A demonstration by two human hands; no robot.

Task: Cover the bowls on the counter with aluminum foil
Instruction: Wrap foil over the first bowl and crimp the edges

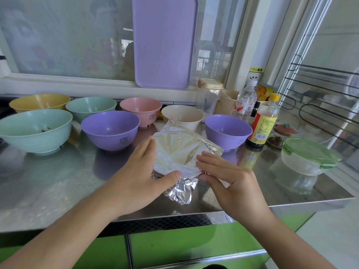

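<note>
Head view — task things:
Foil-covered bowl [177,152]: near the front edge of the counter [58,183], middle; foil sheet [182,188] stretched over the rim, loose crumpled corner hanging toward the front edge, another corner sticking out to the right.
Left hand [143,169]: fingers straight and together, pressed flat against the left side of the foil, thumb laid along the near rim; not clamped on anything.
Right hand [229,177]: fingers straight along the right rim, thumb tucked under by the hanging foil; pinching or merely touching, cannot tell.

Head view — progress:
Done: foil laid across one bowl, top fairly smooth.
In hand: judged to be moulding the edges down round the rim — front and right corners not yet tucked.
Left: seven bowls uncovered. Yellow bowl [39,101], two teal bowls [36,131] [91,106], pink bowl [140,109] and cream bowl [182,115] toward the back edge; two purple bowls [110,129] [228,131] either side of the covered one. Task judged barely begun.

Head view — surroundings:
Right end of counter: sauce bottle [262,125], water bottle [245,101], lidded container [308,158] with green clips.
Back: lilac tray [165,41] leaning upright against the window.
Foil roll: not seen.
Obstacles: right purple bowl just beside the foil's right corner — little room there for folding; bottles close behind it, easy to knock.
</note>
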